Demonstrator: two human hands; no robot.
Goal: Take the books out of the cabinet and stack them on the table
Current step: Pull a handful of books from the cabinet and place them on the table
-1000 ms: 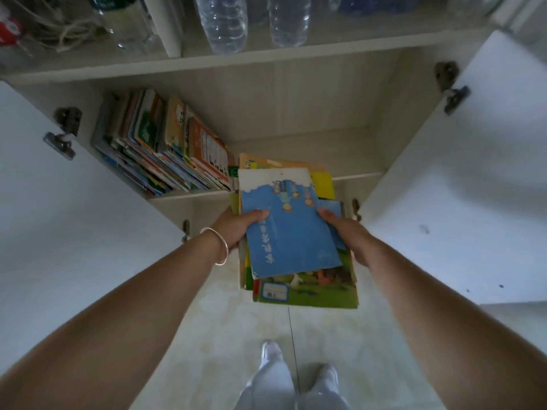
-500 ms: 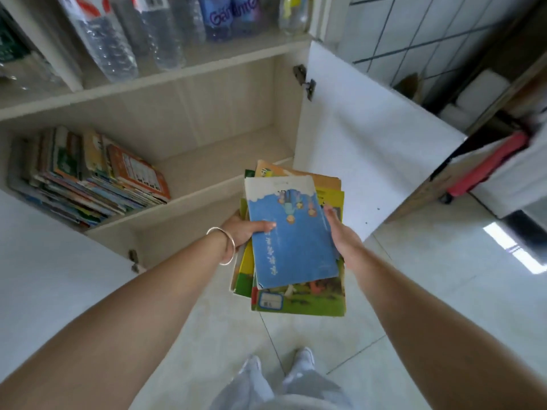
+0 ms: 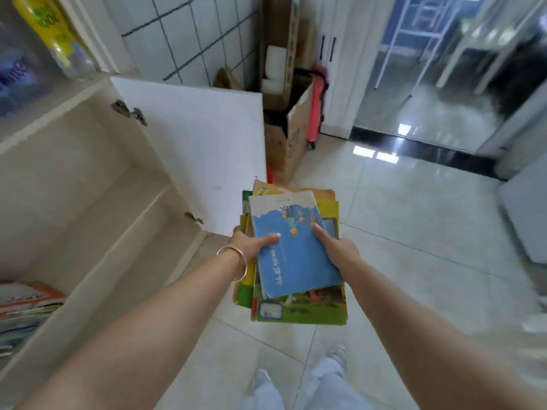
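I carry a stack of thin books (image 3: 296, 261) in front of me above the floor, a blue-covered one on top and a green one at the bottom. My left hand (image 3: 251, 242) grips the stack's left edge with the thumb on the blue cover. My right hand (image 3: 334, 247) grips the right edge the same way. The open cabinet (image 3: 88, 179) lies to my left. A few more books (image 3: 23, 303) lean on its shelf at the far left edge of the view. No table is in view.
The white cabinet door (image 3: 201, 149) stands open just beyond the stack. A cardboard box (image 3: 290, 137) and a red object (image 3: 315, 110) sit behind it by the tiled wall. Glossy tiled floor (image 3: 414, 247) stretches right toward a dark threshold and doorway. Bottles (image 3: 56, 34) stand on the upper shelf.
My view has swung to the right, away from the cabinet. The shelf books have slid to the left edge and the doorway has come into sight. Both hands keep the same hold on the stack.
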